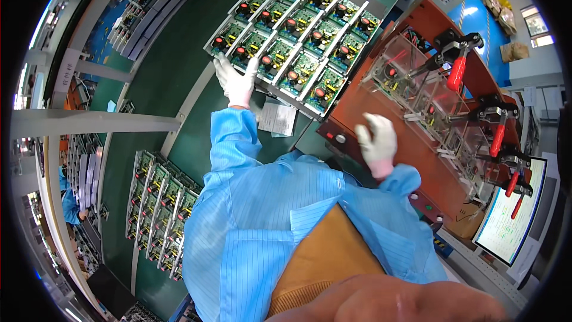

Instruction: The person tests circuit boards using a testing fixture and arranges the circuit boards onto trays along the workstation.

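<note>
The left hand (236, 81), in a white glove, lies with fingers spread and slightly bent on the near-left corner of a tray of green circuit boards (296, 39); it presses the tray's edge there and closes around nothing. The tray rests on the green conveyor belt (173, 65), its long axis running from lower left by the hand up toward the upper right, and the boards on it sit in slanted rows separated by pale rails, each with a round black-and-red part. The tray's far-right corner comes close to the reddish-brown test fixture (417, 143), while open belt lies to its left and behind it. A small white paper slip (277, 118) lies just below the tray's near edge, beside the blue sleeve. The right hand (378, 141), also gloved in white, hovers half-curled over the fixture's near-left edge, holding nothing; whether it touches the surface cannot be told. The fixture carries clear plastic frames and red-handled toggle clamps (457, 71) along its right side. A second tray of circuit boards (159, 211) lies on the belt to the lower left, well apart from both hands. A monitor (513, 217) stands at the right.
</note>
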